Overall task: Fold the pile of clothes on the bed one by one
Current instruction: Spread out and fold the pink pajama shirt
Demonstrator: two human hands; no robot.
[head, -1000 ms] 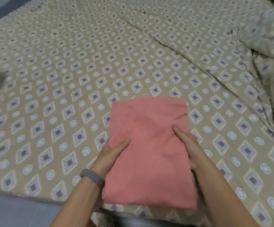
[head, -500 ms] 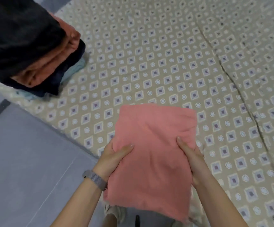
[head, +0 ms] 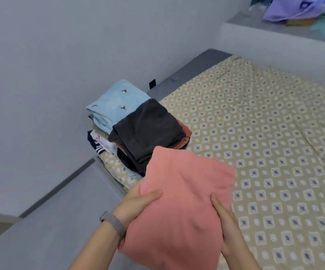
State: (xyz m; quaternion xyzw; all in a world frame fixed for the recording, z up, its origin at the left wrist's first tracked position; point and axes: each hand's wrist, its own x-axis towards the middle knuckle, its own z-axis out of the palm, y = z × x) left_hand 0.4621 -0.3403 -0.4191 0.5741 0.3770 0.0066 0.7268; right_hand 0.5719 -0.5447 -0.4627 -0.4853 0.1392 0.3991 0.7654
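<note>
A folded pink garment is held in the air over the bed's near left corner. My left hand grips its left edge, thumb on top. My right hand grips its right edge, thumb lying along the top. Just beyond its far edge stands a stack of folded clothes with a dark grey piece on top and an orange one under it. A second stack behind it is topped by a light blue garment. Both stacks sit on the patterned bedsheet.
A grey wall runs along the left, with grey floor below it. The grey mattress edge shows at the bed's far end. A ledge at the top right carries purple and teal cloth.
The view has swung left, bringing the folded stacks and the wall into sight. Both hands have carried the pink garment off the bed's middle toward the dark-topped stack.
</note>
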